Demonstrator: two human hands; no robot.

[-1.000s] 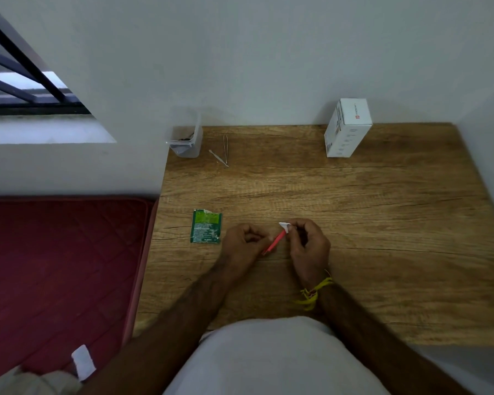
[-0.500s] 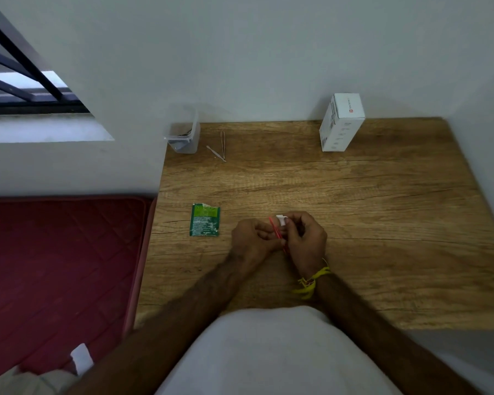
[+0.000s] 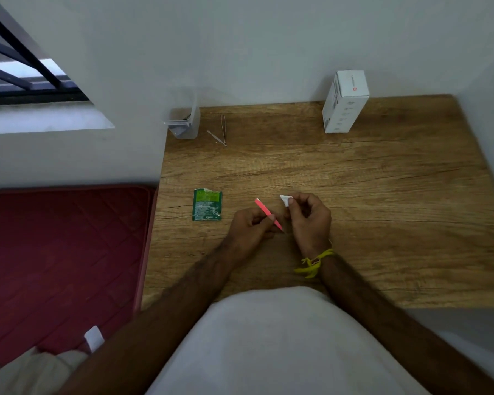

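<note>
Over the middle of the wooden table point(image 3: 382, 195) my left hand point(image 3: 248, 229) pinches a thin pink stick point(image 3: 267, 212), which slants up to the left. Just to its right, my right hand point(image 3: 308, 220) pinches a small white piece point(image 3: 285, 200) between thumb and fingertips; a yellow thread band circles that wrist. The stick and the white piece are apart. A torn green sachet point(image 3: 207, 204) lies flat on the table left of my left hand.
A clear plastic container point(image 3: 183, 121) stands at the table's back left corner, with metal tweezers point(image 3: 221, 134) lying beside it. A white carton point(image 3: 344, 101) stands upright at the back wall. A red mattress point(image 3: 60, 258) lies left of the table.
The pink stick and the white piece were together between both hands; now they have come apart, the stick in my left hand tilted leftward, the white piece in my right.
</note>
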